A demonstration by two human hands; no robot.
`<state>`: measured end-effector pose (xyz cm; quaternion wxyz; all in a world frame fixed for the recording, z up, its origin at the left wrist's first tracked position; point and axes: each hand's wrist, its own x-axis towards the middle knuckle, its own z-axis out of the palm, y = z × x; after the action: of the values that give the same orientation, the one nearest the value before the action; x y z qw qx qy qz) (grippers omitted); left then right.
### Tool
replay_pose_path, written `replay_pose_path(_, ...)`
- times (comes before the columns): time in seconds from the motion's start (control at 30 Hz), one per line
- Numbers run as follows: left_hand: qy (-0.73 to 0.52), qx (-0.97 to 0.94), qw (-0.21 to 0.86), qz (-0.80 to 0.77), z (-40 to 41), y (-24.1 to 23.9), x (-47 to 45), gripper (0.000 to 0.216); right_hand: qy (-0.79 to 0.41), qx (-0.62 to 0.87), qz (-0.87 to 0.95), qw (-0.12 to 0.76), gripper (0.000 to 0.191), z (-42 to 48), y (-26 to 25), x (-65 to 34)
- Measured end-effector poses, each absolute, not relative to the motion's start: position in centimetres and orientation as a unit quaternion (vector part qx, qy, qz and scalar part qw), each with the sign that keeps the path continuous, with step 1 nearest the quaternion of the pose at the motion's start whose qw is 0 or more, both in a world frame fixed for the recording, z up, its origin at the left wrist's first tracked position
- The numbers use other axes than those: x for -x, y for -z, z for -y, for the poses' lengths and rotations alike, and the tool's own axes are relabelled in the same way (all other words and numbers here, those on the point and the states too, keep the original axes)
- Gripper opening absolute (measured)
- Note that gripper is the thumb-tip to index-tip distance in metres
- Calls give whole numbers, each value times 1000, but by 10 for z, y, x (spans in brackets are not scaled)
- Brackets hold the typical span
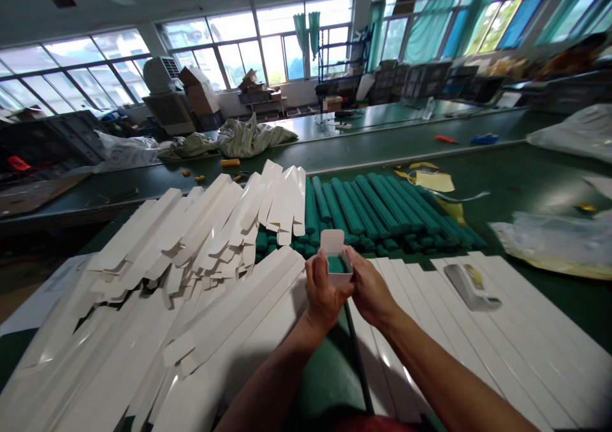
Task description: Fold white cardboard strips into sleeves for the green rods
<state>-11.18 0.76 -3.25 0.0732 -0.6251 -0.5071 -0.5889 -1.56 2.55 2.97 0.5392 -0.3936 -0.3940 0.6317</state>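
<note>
In the middle of the view, my left hand and my right hand grip a narrow white carton from both sides. Its end faces me, with one flap standing up. Something green shows inside the opening; I cannot tell how far it fills the carton. Just beyond my hands lies a stack of ribbed green rods. A heap of long white cartons, several with open end flaps, lies to the left. To the right of my right arm, more white cartons lie side by side.
A tape dispenser rests on the right-hand cartons. Clear plastic bags lie at the right. Farther off are a red-handled tool, a blue object and a crumpled sack. A worktable runs across the view.
</note>
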Motion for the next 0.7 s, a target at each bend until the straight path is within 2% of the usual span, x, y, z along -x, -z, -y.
replay_pose_path(0.07,596,637,70,484,-8,25,115,68,-628,383,357,576,48,-27,-29,27)
replay_pose_path(0.23,625,610,-34,485,-9,4,122,44,-651,308,399,568,27,-41,-40,35)
replay_pose_path(0.33,646,576,-58,498,-12,0,123,33,-614,302,426,592,19,-46,-42,39)
replay_pose_path(0.43,679,549,-77,482,-14,-1,127,23,-581,310,407,633,4,-49,-39,45)
replay_pose_path(0.57,628,614,-48,475,-14,-5,142,34,-589,230,412,656,25,-49,-28,44)
replay_pose_path(0.7,544,707,35,449,-9,-15,162,46,-576,236,480,619,43,-38,-7,37)
